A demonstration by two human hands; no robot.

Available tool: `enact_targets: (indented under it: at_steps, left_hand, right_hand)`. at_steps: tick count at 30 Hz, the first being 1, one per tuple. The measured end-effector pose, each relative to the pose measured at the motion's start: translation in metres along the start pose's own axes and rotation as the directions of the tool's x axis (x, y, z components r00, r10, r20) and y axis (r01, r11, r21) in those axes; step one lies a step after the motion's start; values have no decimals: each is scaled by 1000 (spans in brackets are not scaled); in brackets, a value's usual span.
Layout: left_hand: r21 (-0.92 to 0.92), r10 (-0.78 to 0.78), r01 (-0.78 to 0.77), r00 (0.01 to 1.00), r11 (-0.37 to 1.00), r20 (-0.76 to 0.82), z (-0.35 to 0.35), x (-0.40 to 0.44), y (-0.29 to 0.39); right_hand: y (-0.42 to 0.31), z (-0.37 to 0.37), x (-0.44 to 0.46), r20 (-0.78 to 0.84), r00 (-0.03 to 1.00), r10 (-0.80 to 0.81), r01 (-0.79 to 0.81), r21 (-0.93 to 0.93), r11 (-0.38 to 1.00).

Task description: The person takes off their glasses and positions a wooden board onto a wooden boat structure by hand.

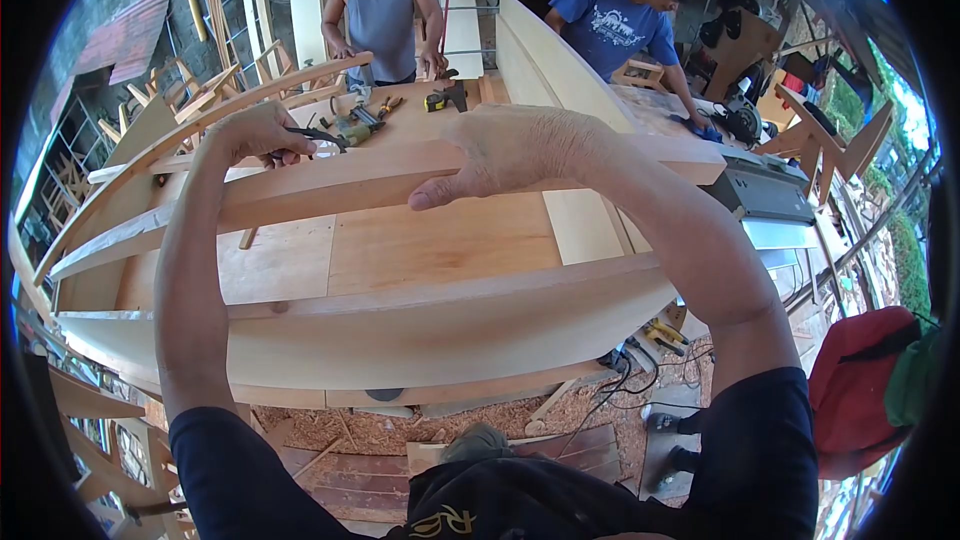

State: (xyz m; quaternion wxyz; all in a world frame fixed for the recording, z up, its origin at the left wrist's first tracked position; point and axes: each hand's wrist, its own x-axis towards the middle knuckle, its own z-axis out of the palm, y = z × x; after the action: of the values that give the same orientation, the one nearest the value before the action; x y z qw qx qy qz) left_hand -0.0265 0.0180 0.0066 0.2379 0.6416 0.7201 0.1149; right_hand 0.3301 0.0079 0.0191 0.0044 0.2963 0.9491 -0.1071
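A long, slightly curved wooden beam runs across in front of me, above the workbench. My right hand lies over its top with the thumb down the near side, gripping it. My left hand is closed at the beam's far side, further left. From its fingers sticks a slim dark object, whose kind I cannot make out. Beyond that hand, a green power tool rests on the bench, and a yellow-and-black tape measure lies further right.
Nearer me stands a wide curved wooden panel on edge. Another curved strip rises at left. Two people stand across the bench. Cables and shavings cover the floor; a red bag is at right.
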Motion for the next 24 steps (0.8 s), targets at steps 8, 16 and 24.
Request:
enact_targets:
  at_steps: [8, 16, 24]
  left_hand:
    - [-40, -20, 19, 1000, 999, -8, 1, 1, -4]
    - [-32, -11, 11, 1000, 999, -6, 1, -3, 1]
    - [-22, -23, 23, 1000, 1000, -1, 2, -1, 2]
  right_hand:
    - [2, 2, 0, -23, 999, -34, 34, 23, 999]
    - [-2, 0, -1, 4, 999, 33, -33, -19, 999]
    - [-2, -1, -1, 9, 1000, 14, -14, -18, 1000]
